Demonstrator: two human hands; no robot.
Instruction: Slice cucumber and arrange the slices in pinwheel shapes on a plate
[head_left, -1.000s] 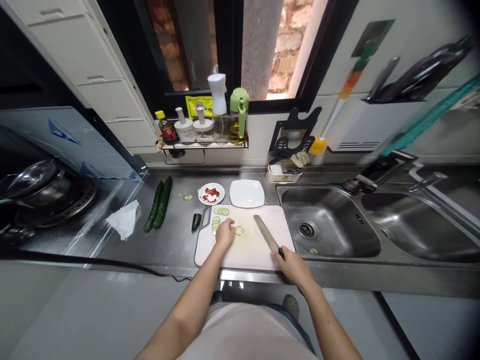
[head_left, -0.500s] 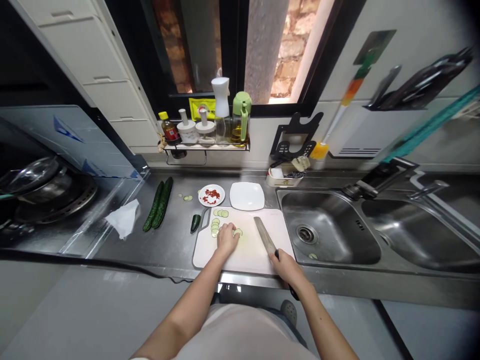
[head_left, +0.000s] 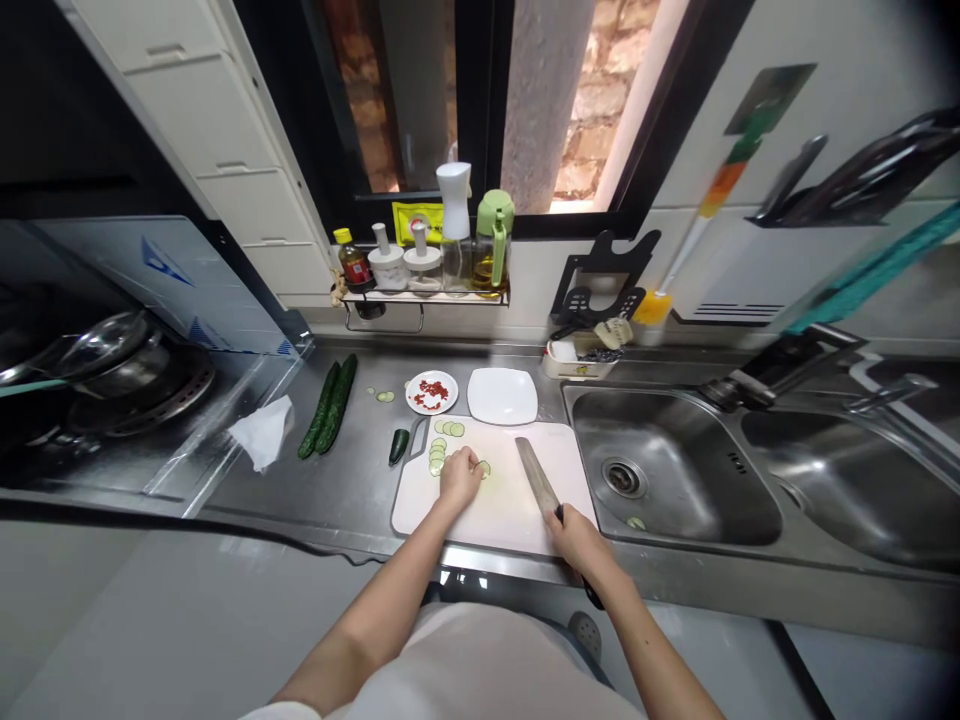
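Observation:
My left hand (head_left: 461, 478) is over the middle of the white cutting board (head_left: 442, 515), its fingers pinched together at a round cucumber slice (head_left: 485, 469). Part of that slice is behind the fingertips. More cucumber slices (head_left: 438, 455) lie in an overlapping column just left of the hand, with another short row above them. My right hand (head_left: 577, 538) is wrapped around the black handle of a kitchen knife (head_left: 537, 472). Its blade lies low over the right side of the board, pointing away from me and apart from the slices.
Left of the board lie a cucumber end piece (head_left: 399, 446), two whole cucumbers (head_left: 336, 404) and a crumpled white cloth or tissue (head_left: 262, 432). Behind it stand a plate of chopped red pieces (head_left: 452, 392) and a white square plate (head_left: 502, 396). A sink (head_left: 675, 460) borders the right.
The view has shifted slightly, moving the scene to the right. My left fingers have drawn together at the cucumber slice. The knife stays in my right hand in nearly the same place.

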